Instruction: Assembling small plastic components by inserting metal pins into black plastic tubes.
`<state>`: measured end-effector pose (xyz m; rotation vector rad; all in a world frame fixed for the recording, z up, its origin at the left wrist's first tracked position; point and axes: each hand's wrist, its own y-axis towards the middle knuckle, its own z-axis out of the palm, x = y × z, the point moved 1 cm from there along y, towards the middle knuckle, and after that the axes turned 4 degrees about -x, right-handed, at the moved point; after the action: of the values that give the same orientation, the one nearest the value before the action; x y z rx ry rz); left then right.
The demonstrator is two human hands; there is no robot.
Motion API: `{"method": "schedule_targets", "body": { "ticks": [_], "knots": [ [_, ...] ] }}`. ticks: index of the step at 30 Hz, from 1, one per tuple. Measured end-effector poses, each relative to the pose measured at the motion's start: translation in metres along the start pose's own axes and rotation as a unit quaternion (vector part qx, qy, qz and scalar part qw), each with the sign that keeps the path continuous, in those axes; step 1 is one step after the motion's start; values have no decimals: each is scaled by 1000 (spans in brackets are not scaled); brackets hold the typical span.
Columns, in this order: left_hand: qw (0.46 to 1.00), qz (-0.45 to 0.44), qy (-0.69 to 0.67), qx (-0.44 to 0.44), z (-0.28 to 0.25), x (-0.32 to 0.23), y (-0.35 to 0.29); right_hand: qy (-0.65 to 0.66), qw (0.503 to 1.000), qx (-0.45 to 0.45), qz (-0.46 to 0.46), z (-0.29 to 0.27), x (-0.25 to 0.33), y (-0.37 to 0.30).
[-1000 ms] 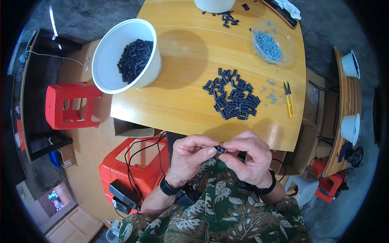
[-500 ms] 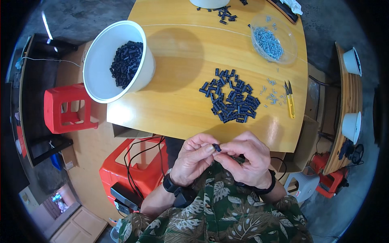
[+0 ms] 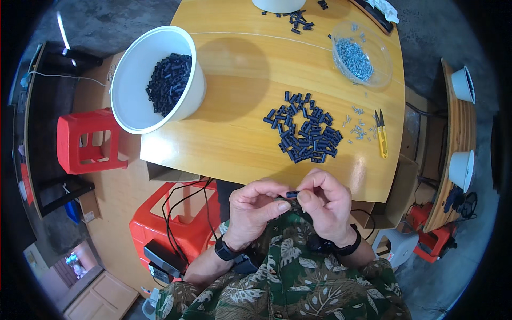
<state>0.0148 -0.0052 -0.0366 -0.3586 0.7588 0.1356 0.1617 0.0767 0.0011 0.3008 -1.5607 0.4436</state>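
A small black plastic connector [image 3: 292,194] is pinched between the thumb and forefinger of my right hand [image 3: 328,208], just past the table's near edge. My left hand [image 3: 257,210] faces it, thumb and forefinger apart; the forefinger's tip is close to the connector's left end, and I cannot tell whether it touches. Beyond my hands lies a loose pile of similar black connectors [image 3: 312,136] on the yellow wooden table [image 3: 234,144]. Small metal screws [image 3: 358,130] are scattered to the right of that pile, beside yellow-handled snips [image 3: 382,136].
A white bucket [image 3: 200,88] with many black connectors stands at the table's left. A clear bowl [image 3: 381,69] holds small metal pieces at the far right. Red stools [image 3: 154,226] and black cables [image 3: 170,213] are at lower left. White tubs [image 3: 461,170] sit on a side bench.
My left thumb has come off the black connector and the left fingers have spread. The connector now lies level in my right hand's pinch, slightly further right.
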Motion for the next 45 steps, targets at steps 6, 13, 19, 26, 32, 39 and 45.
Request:
{"method": "schedule_targets", "body": {
  "ticks": [6,13,19,26,32,39,45],
  "knots": [
    [975,106,196,18,7,-9,5,388,887,73,240,-1,-15,-2],
    [915,207,344,34,16,-18,2,427,854,114,274,2,-16,-5],
    [783,257,565,43,27,-31,-2,104,992,0,70,-6,-3,-12],
    [764,270,585,28,31,-27,-11,-89,994,-5,-59,-3,5,-14],
    [796,218,564,25,37,-27,-12,-93,992,12,-85,-9,3,-17],
    [849,160,502,27,30,-21,-4,-73,994,4,-86,-17,2,-14],
    [845,174,505,22,24,-18,1,-159,974,-137,-87,-45,-9,1]
  ]
}}
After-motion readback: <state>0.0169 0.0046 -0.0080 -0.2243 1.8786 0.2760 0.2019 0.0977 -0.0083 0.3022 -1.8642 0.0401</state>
